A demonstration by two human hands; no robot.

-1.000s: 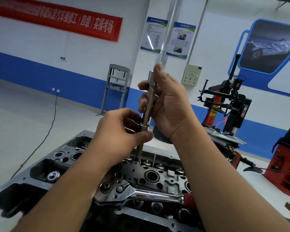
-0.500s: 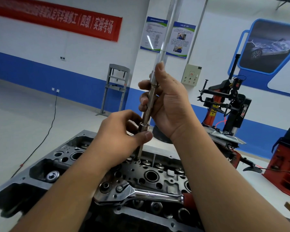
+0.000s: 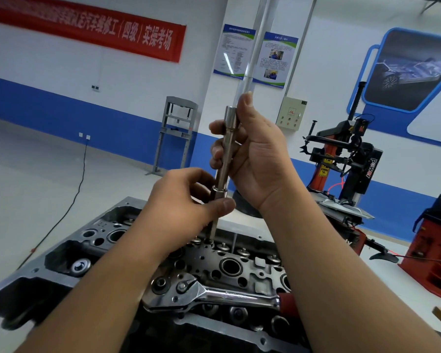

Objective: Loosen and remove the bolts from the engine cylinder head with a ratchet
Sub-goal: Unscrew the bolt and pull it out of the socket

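While we stand over the cylinder head (image 3: 127, 225), which fills the lower part of the view as a grey metal block dotted with round holes, our two arms reach in from below and meet above its far edge. Behind it on the right stands a red and black tyre machine (image 3: 351, 159), and a red banner (image 3: 87, 29) hangs on the white and blue wall. Our right hand (image 3: 257, 154) is curled round the upper half of a long steel extension bar (image 3: 224, 159), thumb pointing up beside its top end, and holds the bar nearly upright with a slight lean. Our left hand (image 3: 181, 200) pinches the socket (image 3: 218, 193) at the bar's lower end between thumb and fingers. Below the socket a thin bolt (image 3: 211, 230) runs down, its tip at a hole near the far edge of the block. Nearer to us, the ratchet (image 3: 214, 295) lies flat on the block, untouched, with its red grip toward the right, partly hidden by our right forearm.
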